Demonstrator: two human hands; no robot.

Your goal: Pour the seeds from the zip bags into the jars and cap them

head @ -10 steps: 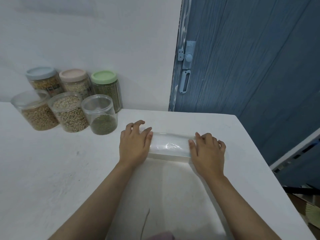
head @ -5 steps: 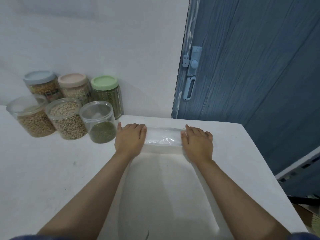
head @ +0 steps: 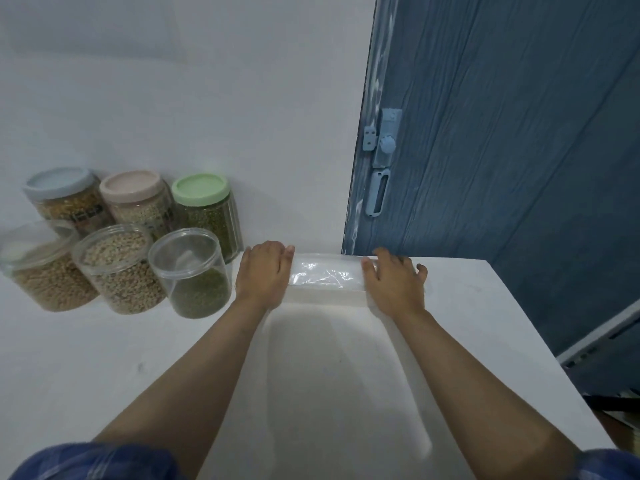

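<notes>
Zip bag (head: 325,276) pressed flat: left hand (head: 265,270), right hand (head: 393,280), fingers straight.

we press our left hand (head: 265,271) and right hand (head: 393,282) flat on the two ends of a clear empty zip bag (head: 325,277) rolled up at the far edge of the white desk (head: 104,358). six seed jars (head: 188,271) stand to its left, three capped, three lidless.

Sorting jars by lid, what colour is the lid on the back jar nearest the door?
Light green lid, seen in the head view.
</notes>
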